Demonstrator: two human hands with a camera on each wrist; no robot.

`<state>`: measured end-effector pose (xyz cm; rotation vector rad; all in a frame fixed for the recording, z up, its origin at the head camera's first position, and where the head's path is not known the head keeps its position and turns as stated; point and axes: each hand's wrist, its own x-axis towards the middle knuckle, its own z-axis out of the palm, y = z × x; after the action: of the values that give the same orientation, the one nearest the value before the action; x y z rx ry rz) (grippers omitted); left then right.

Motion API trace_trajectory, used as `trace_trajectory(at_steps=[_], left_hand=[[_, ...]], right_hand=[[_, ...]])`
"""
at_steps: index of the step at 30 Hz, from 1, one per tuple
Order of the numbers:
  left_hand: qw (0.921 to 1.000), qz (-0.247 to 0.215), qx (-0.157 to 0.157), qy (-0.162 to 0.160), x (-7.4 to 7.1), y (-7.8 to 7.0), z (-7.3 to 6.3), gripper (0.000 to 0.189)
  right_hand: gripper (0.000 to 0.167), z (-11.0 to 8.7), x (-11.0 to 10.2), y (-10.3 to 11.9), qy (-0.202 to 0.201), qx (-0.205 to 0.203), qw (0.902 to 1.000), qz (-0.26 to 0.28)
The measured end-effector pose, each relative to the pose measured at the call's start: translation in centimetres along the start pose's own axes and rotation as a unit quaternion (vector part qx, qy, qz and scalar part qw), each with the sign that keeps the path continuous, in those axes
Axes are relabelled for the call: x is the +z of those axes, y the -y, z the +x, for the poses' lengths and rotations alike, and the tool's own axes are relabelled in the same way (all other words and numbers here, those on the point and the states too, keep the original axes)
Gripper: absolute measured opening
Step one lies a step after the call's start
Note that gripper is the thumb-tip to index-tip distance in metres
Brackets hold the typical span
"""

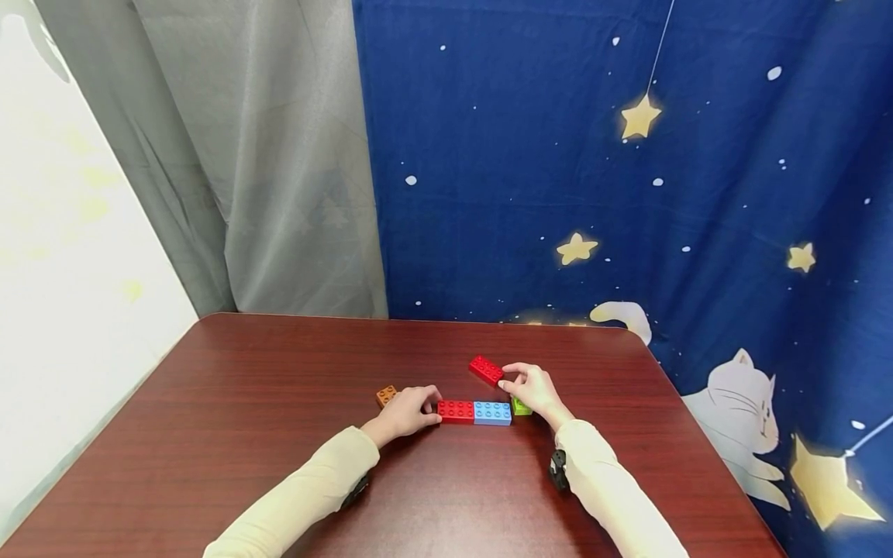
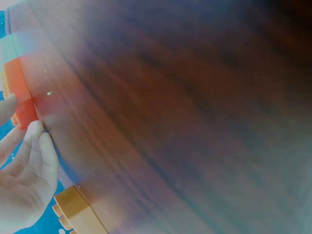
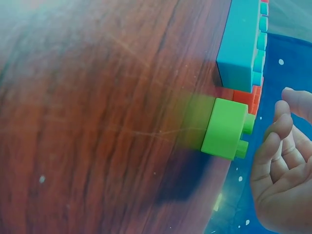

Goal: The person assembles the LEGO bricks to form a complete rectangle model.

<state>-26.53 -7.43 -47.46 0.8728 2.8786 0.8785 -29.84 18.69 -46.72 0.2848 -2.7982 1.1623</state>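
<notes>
A red brick (image 1: 456, 411) and a light blue brick (image 1: 492, 413) lie end to end on the table. The left hand (image 1: 412, 410) holds the red brick's left end, thumb on the near side and fingers at the far side. An orange-brown brick (image 1: 386, 396) is partly hidden behind that hand. Farther back lies a second red brick (image 1: 486, 370), set at an angle. Thumb and index finger of the right hand (image 1: 532, 387) are apart near its right end. Below this hand stands a green brick (image 3: 225, 129), to the right of the blue one.
The dark red-brown wooden table (image 1: 279, 356) extends around the bricks. Behind it hang a grey curtain (image 1: 300, 194) and a blue curtain (image 1: 502, 155) with stars and cats.
</notes>
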Motion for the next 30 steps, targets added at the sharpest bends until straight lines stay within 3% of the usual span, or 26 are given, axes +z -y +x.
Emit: trace_trajectory(at_steps=[19, 30], left_hand=[[1.0000, -0.004, -0.004, 0.003, 0.0, 0.1, 0.1, 0.025], [1.0000, -0.002, -0.006, 0.001, 0.1, 0.1, 0.1, 0.024]], right_hand=[[0.030, 0.8, 0.2, -0.6, -0.017, 0.030, 0.9992, -0.020], [0.039, 1.2, 0.3, -0.3, 0.008, 0.086, 0.9935, -0.074]])
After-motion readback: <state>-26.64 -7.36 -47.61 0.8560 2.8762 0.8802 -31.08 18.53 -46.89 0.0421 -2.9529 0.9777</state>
